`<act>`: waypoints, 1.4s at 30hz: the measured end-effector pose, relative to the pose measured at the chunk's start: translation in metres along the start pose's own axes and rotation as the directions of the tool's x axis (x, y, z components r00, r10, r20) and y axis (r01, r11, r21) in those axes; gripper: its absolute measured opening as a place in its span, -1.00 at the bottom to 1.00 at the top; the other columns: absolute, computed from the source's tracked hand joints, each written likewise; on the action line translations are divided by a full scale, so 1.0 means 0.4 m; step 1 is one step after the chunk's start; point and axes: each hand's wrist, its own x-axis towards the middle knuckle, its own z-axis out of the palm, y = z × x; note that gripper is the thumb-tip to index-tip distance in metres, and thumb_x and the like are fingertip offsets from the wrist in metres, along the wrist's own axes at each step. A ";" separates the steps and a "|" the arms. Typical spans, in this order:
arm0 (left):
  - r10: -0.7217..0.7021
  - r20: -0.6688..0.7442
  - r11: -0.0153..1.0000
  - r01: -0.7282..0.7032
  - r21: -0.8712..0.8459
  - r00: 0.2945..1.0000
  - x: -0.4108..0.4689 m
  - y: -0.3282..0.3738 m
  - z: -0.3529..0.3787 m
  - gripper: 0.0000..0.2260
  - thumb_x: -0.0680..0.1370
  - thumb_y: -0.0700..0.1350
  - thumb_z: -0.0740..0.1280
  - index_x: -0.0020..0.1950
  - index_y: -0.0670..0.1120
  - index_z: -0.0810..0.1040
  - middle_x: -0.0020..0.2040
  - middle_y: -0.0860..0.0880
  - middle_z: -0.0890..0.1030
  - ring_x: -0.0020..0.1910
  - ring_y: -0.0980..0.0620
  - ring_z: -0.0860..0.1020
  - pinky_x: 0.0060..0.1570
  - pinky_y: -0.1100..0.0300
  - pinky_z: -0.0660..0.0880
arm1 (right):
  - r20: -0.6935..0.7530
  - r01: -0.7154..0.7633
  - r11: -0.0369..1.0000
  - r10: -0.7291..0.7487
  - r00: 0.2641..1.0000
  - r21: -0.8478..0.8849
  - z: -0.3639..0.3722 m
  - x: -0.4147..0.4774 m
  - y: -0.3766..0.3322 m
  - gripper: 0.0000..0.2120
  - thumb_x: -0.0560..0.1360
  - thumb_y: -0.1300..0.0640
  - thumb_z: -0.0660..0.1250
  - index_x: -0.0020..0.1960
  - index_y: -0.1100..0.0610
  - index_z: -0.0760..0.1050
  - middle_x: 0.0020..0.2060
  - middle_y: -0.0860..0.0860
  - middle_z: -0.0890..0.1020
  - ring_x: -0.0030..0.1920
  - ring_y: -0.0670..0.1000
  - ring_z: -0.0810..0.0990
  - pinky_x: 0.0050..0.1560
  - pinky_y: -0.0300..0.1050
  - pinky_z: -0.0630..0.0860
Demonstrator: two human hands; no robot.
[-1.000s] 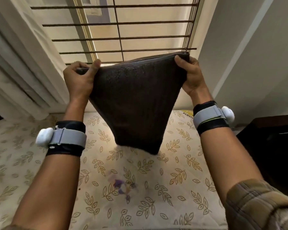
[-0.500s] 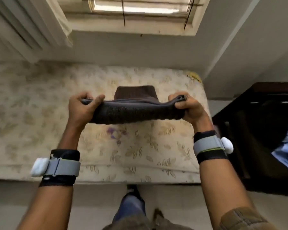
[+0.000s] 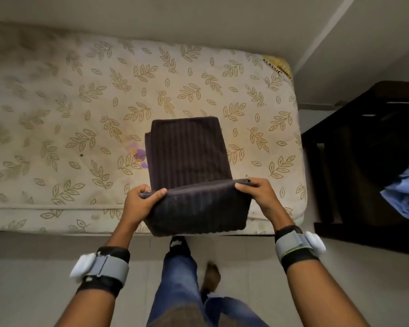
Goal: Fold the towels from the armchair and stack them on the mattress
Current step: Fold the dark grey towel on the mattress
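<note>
- Folding the dark towel [image 3: 187, 149]: its far half lies flat on the mattress [image 3: 80, 102]
- Both grips closed: left hand [image 3: 139, 204] and right hand [image 3: 257, 194] each pinch a raised near corner
- Next, probably: carry that edge forward evenly

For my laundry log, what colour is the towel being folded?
The ribbed fabric towel is dark brown; head view shows it best.

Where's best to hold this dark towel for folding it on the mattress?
Grip the dark towel at both ends of its raised ridge, coming from the near edge of the mattress, as the left hand and right hand pinch it. Its far part lies flat and its near flap hangs free, so those ends probably steer both.
</note>
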 end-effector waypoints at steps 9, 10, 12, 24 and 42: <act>0.030 -0.183 0.999 -0.037 -0.036 0.983 0.559 0.144 0.023 -0.59 0.38 0.12 0.54 -0.33 -0.03 0.35 -0.39 0.03 0.40 -0.40 0.10 0.38 -0.33 0.18 0.38 | -0.309 0.079 0.988 -0.116 0.944 -0.130 0.138 0.543 -0.183 -0.82 0.42 0.00 0.53 -0.07 0.10 0.70 -0.15 0.02 0.73 -0.09 -0.03 0.67 0.05 0.01 0.62; 0.018 -0.193 0.999 -0.025 -0.034 0.981 0.619 0.142 0.024 -0.60 0.37 0.14 0.54 -0.34 -0.01 0.36 -0.38 0.03 0.42 -0.38 0.09 0.39 -0.31 0.14 0.40 | -0.330 0.080 0.989 -0.118 0.937 -0.124 0.149 0.597 -0.189 -0.79 0.42 -0.01 0.53 -0.07 0.12 0.70 -0.15 0.03 0.73 -0.08 -0.02 0.67 0.06 0.04 0.62; 0.018 -0.219 1.000 -0.019 -0.003 0.976 0.719 0.131 0.027 -0.61 0.37 0.15 0.53 -0.34 0.01 0.36 -0.37 0.04 0.43 -0.36 0.09 0.40 -0.29 0.13 0.41 | -0.355 0.077 0.989 -0.118 0.927 -0.127 0.169 0.689 -0.189 -0.79 0.43 0.00 0.52 -0.07 0.14 0.69 -0.15 0.02 0.73 -0.09 -0.03 0.66 0.05 0.04 0.61; 0.503 -0.143 0.704 -0.309 0.639 0.852 0.768 0.039 0.114 -0.64 0.55 0.16 0.28 0.24 -0.03 0.45 0.32 -0.09 0.40 0.34 -0.11 0.34 0.26 0.05 0.25 | -0.433 0.003 0.775 -0.357 0.828 -0.633 0.206 0.763 -0.039 -0.48 0.47 -0.22 0.35 0.38 -0.09 0.40 0.22 -0.03 0.48 0.22 0.03 0.46 0.17 -0.06 0.44; -0.223 0.125 0.949 0.244 -0.200 0.967 0.559 -0.060 0.068 -0.42 0.43 -0.19 0.52 0.40 -0.08 0.40 0.27 -0.07 0.58 0.19 -0.07 0.59 0.20 -0.10 0.54 | 0.024 -0.138 0.984 0.136 0.990 0.109 0.101 0.538 0.018 -0.59 0.49 0.18 0.47 0.26 -0.08 0.44 0.16 -0.09 0.60 0.14 -0.07 0.62 0.12 -0.11 0.58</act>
